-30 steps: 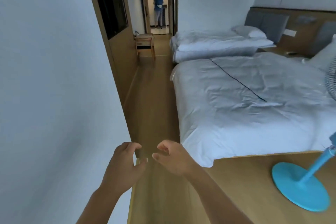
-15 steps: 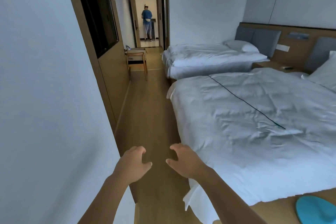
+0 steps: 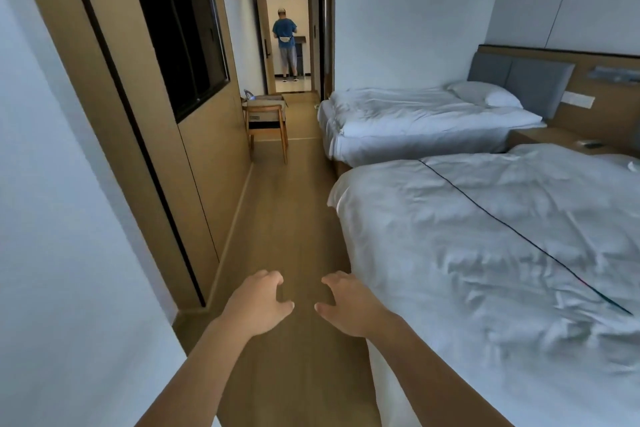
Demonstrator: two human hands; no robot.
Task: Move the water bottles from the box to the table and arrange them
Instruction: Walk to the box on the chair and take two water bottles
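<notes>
My left hand point(image 3: 258, 303) and my right hand point(image 3: 348, 307) reach forward side by side over the wooden floor, fingers loosely curled, holding nothing. Far down the aisle a cardboard box point(image 3: 266, 107) rests on a wooden chair point(image 3: 268, 130) against the left wall. A clear water bottle top point(image 3: 248, 94) pokes up at the box's left side. Both hands are well short of the box.
Two beds with white covers line the right side: the near bed point(image 3: 485, 253) and the far bed point(image 3: 415, 121). A wood-panelled wall with a dark window point(image 3: 180, 31) runs along the left. A person in a blue shirt point(image 3: 285, 45) stands in the far doorway.
The view has lifted and moved forward down the aisle; the blue fan base and table edge have left the frame. Both hands have uncurled somewhat and spread slightly apart.
</notes>
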